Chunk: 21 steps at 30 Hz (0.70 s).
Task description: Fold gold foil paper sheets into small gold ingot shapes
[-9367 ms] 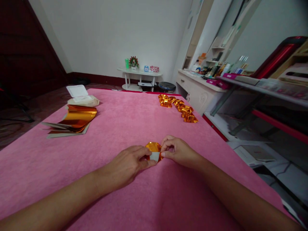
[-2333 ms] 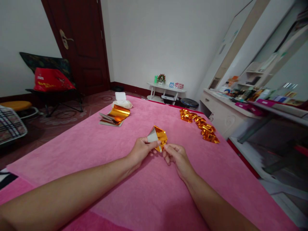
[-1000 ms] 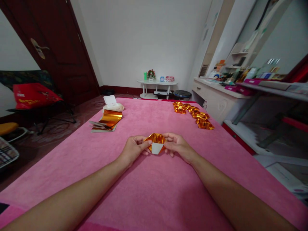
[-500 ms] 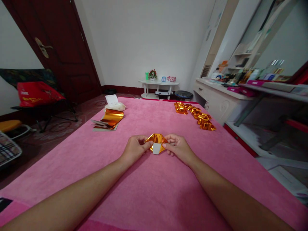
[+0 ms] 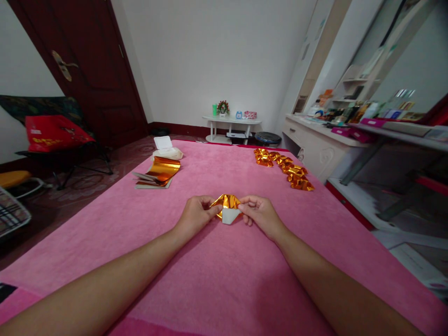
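A partly folded sheet of gold foil paper, its pale backing showing on the near flap, is held between my two hands above the pink cloth. My left hand pinches its left corner with thumb and fingers. On the other side, my right hand grips the right edge, thumb on the flap. Ahead to the left lies a loose stack of gold foil sheets, some curled up to show grey-white backs. A line of folded gold foil pieces sits at the far right of the cloth.
An open white packet rests behind the foil stack. To the right stands a white dressing table crowded with bottles. A red bag is on a chair at the left. A small white table is by the back wall.
The right side of the pale flap has been opened outward under my right thumb, so more white backing shows. My left hand stays in place.
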Motion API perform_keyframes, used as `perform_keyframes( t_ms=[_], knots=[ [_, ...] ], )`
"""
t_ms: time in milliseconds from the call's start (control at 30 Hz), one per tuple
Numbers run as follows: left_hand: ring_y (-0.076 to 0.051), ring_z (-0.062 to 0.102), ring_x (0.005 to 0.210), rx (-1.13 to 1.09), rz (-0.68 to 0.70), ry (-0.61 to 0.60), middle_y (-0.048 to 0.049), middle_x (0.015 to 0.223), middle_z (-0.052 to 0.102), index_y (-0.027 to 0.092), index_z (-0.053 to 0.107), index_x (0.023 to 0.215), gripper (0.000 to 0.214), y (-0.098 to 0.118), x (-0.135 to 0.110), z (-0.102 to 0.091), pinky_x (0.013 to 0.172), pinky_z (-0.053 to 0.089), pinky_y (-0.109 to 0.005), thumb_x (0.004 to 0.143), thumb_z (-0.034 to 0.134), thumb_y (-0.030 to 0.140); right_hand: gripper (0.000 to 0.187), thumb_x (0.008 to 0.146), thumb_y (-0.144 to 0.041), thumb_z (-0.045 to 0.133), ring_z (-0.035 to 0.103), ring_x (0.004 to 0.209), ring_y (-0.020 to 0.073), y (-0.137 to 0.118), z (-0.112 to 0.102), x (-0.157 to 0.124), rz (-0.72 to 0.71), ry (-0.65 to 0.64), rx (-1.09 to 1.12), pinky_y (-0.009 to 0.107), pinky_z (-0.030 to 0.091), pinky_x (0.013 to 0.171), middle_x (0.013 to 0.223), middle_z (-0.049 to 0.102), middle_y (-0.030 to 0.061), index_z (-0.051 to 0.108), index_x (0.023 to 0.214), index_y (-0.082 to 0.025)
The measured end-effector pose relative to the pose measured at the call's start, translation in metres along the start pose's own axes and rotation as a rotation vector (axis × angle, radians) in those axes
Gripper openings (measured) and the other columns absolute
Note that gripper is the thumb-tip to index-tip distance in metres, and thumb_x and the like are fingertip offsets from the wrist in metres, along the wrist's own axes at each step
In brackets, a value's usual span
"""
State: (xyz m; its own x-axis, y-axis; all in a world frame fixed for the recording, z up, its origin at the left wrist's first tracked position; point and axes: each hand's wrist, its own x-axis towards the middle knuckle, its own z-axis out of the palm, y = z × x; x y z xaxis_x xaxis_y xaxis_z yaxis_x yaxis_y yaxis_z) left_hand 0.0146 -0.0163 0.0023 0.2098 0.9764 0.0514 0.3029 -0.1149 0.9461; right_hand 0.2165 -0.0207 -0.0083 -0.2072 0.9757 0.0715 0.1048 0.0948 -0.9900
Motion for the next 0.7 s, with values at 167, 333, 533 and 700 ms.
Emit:
perform_keyframes(
  t_ms=[167,333,533,700],
  knots=[
    [-0.007,0.043,0.043,0.036,-0.004,-0.002,0.0003,0.052,0.058,0.011,0.065,0.067,0.029,0.003,0.000,0.000,0.042,0.031,-0.018,0.071,0.064,0.040,0.027,0.073,-0.038,0.065,0.046,0.036,0.0067,0.000,0.003,0.000,0.011,0.040,-0.013,0.017,0.037,0.038,0.046,0.055,-0.0044,0.063,0.085,-0.014],
    [-0.007,0.043,0.042,0.055,0.000,-0.013,-0.0001,0.051,0.058,0.010,0.065,0.068,0.030,0.001,0.001,0.000,0.041,0.031,-0.018,0.072,0.064,0.040,0.028,0.075,-0.039,0.062,0.045,0.036,0.0070,0.000,0.002,0.000,0.000,0.035,-0.026,0.018,0.036,0.038,0.046,0.056,-0.0041,0.064,0.086,-0.013],
    [-0.007,0.045,0.042,-0.003,-0.034,-0.039,0.0002,0.052,0.056,0.011,0.064,0.074,0.032,-0.007,0.006,-0.004,0.040,0.032,-0.017,0.073,0.062,0.043,0.034,0.078,-0.042,0.055,0.051,0.039,0.0089,-0.002,0.001,0.000,0.020,0.055,0.029,0.019,0.039,0.039,0.049,0.057,-0.0030,0.061,0.096,-0.013],
    [-0.005,0.037,0.037,-0.042,-0.068,-0.091,0.0043,0.046,0.047,0.012,0.060,0.068,0.033,-0.007,0.012,-0.010,0.035,0.027,-0.016,0.074,0.059,0.045,0.026,0.066,-0.021,0.054,0.057,0.047,0.0084,-0.005,0.003,-0.002,-0.005,0.081,0.095,0.018,0.040,0.040,0.076,0.064,0.0001,0.052,0.092,-0.018]
  ],
)
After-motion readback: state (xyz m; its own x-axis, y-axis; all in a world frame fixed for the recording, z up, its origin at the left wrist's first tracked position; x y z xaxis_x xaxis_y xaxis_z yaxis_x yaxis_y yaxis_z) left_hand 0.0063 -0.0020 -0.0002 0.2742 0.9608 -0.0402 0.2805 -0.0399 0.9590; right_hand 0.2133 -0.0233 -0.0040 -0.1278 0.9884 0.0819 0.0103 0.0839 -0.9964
